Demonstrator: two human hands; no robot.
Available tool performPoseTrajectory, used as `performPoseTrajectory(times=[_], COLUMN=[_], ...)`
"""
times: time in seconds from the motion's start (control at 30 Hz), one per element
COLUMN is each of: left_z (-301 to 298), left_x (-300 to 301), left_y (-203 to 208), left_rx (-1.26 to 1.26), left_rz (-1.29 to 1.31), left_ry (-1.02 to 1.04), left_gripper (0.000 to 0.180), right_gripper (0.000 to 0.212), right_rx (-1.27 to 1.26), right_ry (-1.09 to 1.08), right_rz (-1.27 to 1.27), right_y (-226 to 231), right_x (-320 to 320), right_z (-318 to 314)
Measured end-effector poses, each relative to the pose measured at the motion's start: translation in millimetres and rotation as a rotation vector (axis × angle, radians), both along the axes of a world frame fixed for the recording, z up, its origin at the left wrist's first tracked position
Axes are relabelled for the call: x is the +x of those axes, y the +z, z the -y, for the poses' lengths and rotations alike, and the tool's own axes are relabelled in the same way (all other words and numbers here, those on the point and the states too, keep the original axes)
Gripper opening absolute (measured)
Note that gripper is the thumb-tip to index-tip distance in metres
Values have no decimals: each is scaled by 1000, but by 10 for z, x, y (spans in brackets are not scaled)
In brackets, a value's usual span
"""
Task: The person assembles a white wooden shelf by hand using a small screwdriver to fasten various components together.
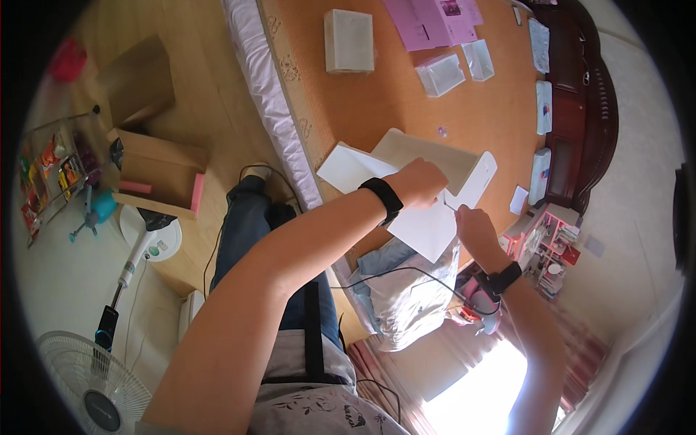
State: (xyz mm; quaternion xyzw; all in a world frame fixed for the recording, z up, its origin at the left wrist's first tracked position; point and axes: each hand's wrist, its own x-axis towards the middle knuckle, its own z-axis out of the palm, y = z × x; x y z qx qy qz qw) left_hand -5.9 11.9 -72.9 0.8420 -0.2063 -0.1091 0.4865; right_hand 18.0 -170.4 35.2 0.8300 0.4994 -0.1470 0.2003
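A white cardboard box (428, 226), partly folded with its flaps spread, stands at the near edge of the bed under my hands. My left hand (419, 183) is closed over its middle, the fingers bent toward the right. Just to the right, my right hand (475, 228) pinches at the box's edge with thumb and fingers together. A thin, narrow piece shows between the two sets of fingertips; whether it belongs to the box I cannot tell. The far panel with a rounded tab (487, 168) rises behind the hands.
Finished-looking white boxes (349, 41) and clear-sided boxes (441, 75) lie farther across the bed (312, 80), near a pink cardboard sheet (428, 22). A pillow (413, 301) with a black cable over it is close by. An open brown carton (163, 170) and a fan (98, 391) stand left.
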Motion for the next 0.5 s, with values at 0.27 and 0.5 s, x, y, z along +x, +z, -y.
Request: performPoseTrajectory(times=[0.27, 0.5], left_z=[-27, -28], left_x=[-2, 5], left_y=[52, 49], left_rx=[-6, 44], left_rz=[-56, 12], left_ry=[-15, -40], left_gripper=[26, 26], right_gripper=[21, 15], right_rx=[-167, -150], right_ry=[-1397, -92], right_rz=[-630, -32], right_y=[-68, 139], right_x=[433, 8], right_z=[-56, -99])
